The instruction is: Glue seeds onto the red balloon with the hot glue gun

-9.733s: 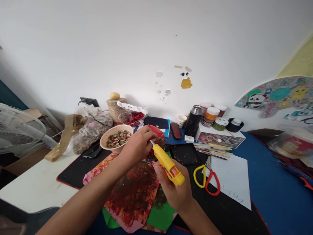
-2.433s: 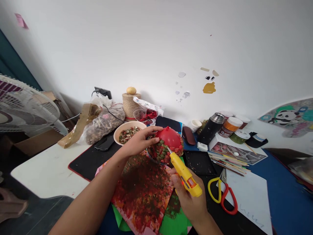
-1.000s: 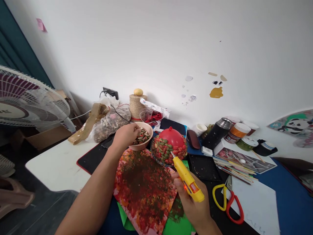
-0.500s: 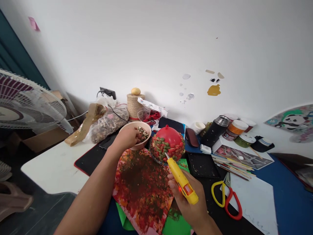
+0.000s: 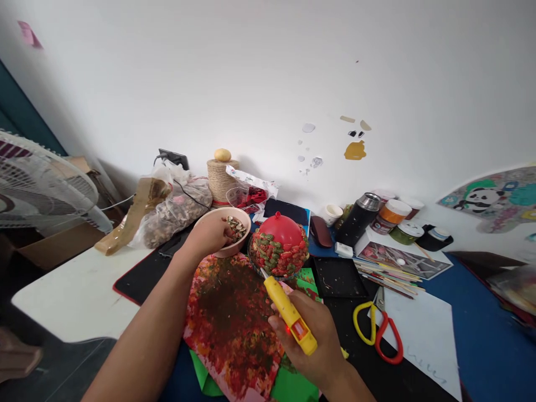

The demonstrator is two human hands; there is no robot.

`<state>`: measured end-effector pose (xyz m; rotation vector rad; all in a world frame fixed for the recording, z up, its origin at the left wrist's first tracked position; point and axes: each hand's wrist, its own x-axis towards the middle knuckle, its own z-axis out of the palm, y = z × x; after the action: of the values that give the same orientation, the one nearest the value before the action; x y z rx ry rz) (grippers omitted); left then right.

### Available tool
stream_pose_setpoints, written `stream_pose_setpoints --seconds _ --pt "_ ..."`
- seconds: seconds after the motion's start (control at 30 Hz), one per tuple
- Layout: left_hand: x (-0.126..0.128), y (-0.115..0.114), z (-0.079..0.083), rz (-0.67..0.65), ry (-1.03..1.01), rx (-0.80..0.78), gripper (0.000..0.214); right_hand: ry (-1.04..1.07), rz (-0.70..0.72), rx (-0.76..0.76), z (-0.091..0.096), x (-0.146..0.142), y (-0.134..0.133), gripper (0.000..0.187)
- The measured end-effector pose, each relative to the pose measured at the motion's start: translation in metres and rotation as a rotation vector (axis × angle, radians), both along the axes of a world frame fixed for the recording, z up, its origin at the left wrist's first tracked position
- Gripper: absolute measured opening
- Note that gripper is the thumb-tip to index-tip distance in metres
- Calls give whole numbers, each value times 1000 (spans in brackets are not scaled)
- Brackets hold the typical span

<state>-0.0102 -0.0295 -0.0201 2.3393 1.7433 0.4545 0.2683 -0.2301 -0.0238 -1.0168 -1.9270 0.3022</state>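
Observation:
My left hand (image 5: 208,236) reaches into a pink bowl (image 5: 242,215) of red and green painted seeds, its fingers curled down among them. What it pinches is hidden. My right hand (image 5: 312,340) grips a yellow glue gun (image 5: 288,314), whose nozzle points up toward a red balloon (image 5: 281,229). The balloon's lower half is covered with glued red and green seeds. It stands just right of the bowl. A paint-stained sheet (image 5: 232,315) lies under both arms.
Scissors with yellow and red handles (image 5: 377,329) lie on white paper (image 5: 422,329) at right. Behind stand a black flask (image 5: 359,219), paint jars (image 5: 391,212), a twine spool (image 5: 220,177) and a seed bag (image 5: 176,207). A fan (image 5: 37,187) stands left.
My left hand left the balloon and went into the seed bowl. My right hand drew the glue gun back a little from the balloon's side.

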Motion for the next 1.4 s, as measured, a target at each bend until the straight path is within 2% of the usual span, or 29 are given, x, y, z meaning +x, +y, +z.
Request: stream_pose_setpoints --seconds 0.3,0.4,0.6,1.07,1.27,1.4 --pt "-2 3 -1 29 129 15 28 21 31 -13 1 1 2 27" --pt "-1 1 -1 1 134 16 24 19 6 -34 0 1 2 28" --pt "0 -2 -2 -38 94 2 19 20 -5 -24 -4 1 2 33" --pt "4 -6 8 82 -49 28 18 4 -22 -44 -7 3 4 30" --pt "5 -2 6 101 -116 43 16 9 -20 -28 -6 3 4 29" --pt "6 -3 6 96 -125 65 23 -1 -32 -37 -5 3 4 28"
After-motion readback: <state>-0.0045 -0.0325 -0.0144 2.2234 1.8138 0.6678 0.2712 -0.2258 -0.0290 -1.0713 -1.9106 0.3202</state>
